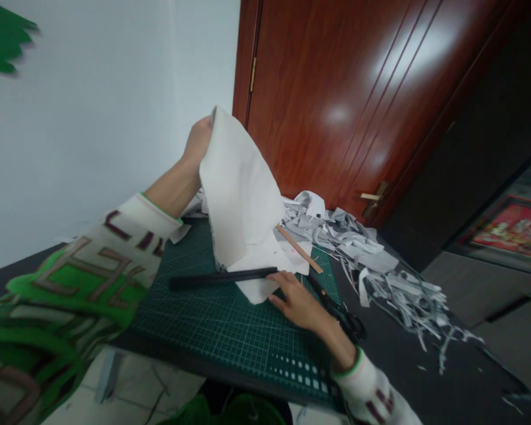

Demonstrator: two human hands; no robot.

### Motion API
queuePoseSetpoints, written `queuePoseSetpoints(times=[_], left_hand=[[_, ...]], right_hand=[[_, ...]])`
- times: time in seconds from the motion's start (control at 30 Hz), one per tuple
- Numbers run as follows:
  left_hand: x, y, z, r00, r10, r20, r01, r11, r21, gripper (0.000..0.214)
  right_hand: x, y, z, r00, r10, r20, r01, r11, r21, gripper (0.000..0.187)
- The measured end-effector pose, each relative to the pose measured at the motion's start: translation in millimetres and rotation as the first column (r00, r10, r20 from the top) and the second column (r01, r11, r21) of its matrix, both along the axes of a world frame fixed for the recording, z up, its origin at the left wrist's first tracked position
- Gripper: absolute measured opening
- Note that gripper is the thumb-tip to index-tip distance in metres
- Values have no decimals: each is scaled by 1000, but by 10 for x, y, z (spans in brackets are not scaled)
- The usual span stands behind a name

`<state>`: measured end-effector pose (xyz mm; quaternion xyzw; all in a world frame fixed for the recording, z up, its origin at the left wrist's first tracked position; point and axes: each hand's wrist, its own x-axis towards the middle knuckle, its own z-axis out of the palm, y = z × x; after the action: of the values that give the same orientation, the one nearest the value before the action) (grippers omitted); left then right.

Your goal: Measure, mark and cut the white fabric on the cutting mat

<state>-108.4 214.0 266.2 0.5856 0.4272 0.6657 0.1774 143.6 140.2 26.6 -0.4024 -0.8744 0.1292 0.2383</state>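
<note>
My left hand (199, 141) is raised at the left, closed on the upper edge of a large white sheet (243, 189) of cloth or leather-like material. The sheet hangs in a curve, and its lower part lies on the green cutting mat (194, 321). A long black bar (221, 277) lies across the mat and over the sheet's lower part. At the bar's right end, my right hand (296, 298) grips it with fingers on top and thumb on the near side. Black-handled scissors (336, 310) lie beside the right hand, partly hidden by it.
A thin wooden strip (300, 249) lies at the mat's far right. Heaped white and grey scraps (349, 236) cover the table's back and right side. Behind stand a white wall (115, 106) and a brown wooden door (318, 106). The dark table edge (230, 369) runs along the front.
</note>
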Motion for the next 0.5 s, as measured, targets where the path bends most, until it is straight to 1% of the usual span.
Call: queuePoseSetpoints(times=[0.07, 0.1, 0.17, 0.23, 0.3, 0.4, 0.43, 0.5], left_hand=[[-36, 45, 42, 998, -20, 61, 16, 998, 54, 17], [-55, 65, 67, 996, -37, 84, 30, 996, 83, 15], [-94, 98, 119, 992, -71, 105, 57, 989, 134, 14], [-145, 124, 167, 990, -98, 104, 80, 983, 163, 25], [-221, 144, 206, 990, -113, 86, 97, 981, 168, 39], [-403, 162, 241, 995, -99, 34, 92, 981, 173, 55], [-484, 163, 248, 996, -88, 7, 85, 981, 175, 59], [-672, 153, 254, 992, -73, -107, 89, 985, 148, 65]], right_hand=[[-149, 66, -159, 999, 5, 47, -4, 1000, -28, 54], [-227, 121, -203, 998, -5, 69, 7, 1000, -26, 60], [-390, 248, -233, 993, -22, 118, 23, 1000, -9, 66], [-559, 367, -214, 987, -11, 157, 11, 1000, 2, 68], [-721, 452, -177, 985, 10, 172, -10, 1000, 0, 59], [-884, 511, -131, 983, 24, 180, -25, 1000, 3, 40], [-900, 521, -120, 983, 27, 182, -28, 1000, 5, 35], [-854, 548, -96, 981, 31, 190, -32, 999, 3, 26]])
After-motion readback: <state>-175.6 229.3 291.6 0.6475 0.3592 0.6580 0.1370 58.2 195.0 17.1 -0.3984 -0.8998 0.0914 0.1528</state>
